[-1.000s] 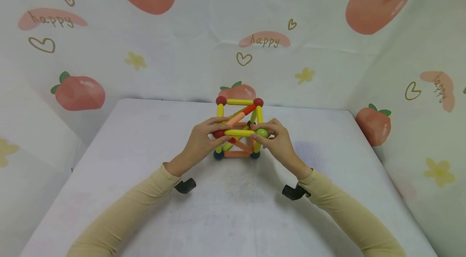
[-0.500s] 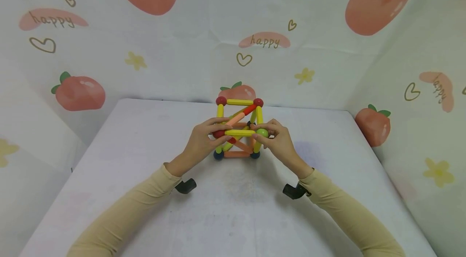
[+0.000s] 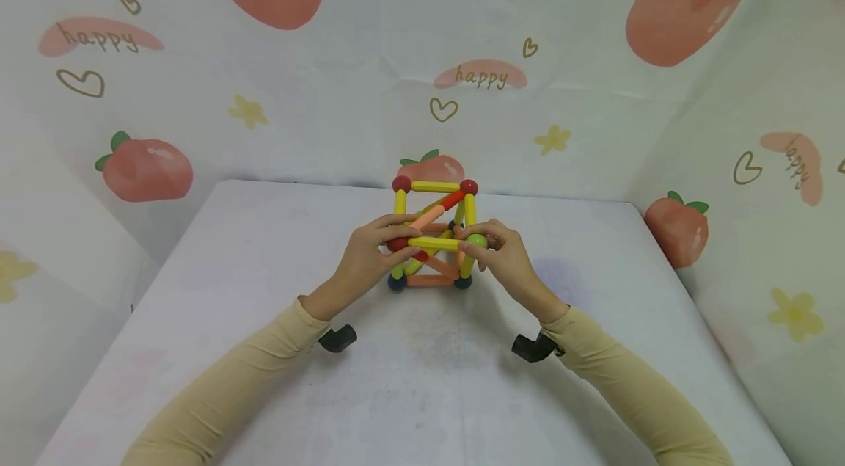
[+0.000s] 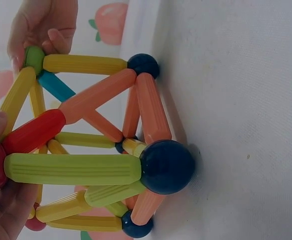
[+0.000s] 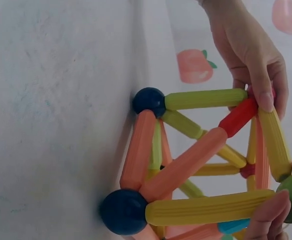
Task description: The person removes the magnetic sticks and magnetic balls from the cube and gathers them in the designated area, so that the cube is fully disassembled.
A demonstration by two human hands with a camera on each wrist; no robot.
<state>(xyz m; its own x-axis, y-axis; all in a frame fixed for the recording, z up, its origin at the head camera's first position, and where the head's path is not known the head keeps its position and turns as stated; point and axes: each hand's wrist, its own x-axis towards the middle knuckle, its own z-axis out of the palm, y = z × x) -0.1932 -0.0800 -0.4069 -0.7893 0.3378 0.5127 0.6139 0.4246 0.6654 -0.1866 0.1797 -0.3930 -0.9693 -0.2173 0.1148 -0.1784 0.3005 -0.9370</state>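
Observation:
A cube-shaped frame of magnetic sticks and balls stands on the table, with dark blue balls point(image 4: 167, 166) at its lower corners. My left hand point(image 3: 363, 249) pinches the red ball point(image 3: 398, 244) at the near upper left corner. At the near upper right corner, my right hand point(image 3: 508, 258) grips the green ball point(image 3: 477, 241), its thumb by the end of the yellow stick point(image 3: 433, 243) joining both balls. Diagonals cross the sides, including a red and orange one point(image 5: 185, 160) on the near face. Fingers partly cover both held balls.
The frame's far upper edge has two red balls, one at the left point(image 3: 402, 185), joined by a yellow stick point(image 3: 436, 186). A white-covered table point(image 3: 422, 378) lies beneath. Behind it hangs a fruit-printed cloth point(image 3: 370, 84). Black wrist cameras, one at the left point(image 3: 338, 338), sit under the sleeves.

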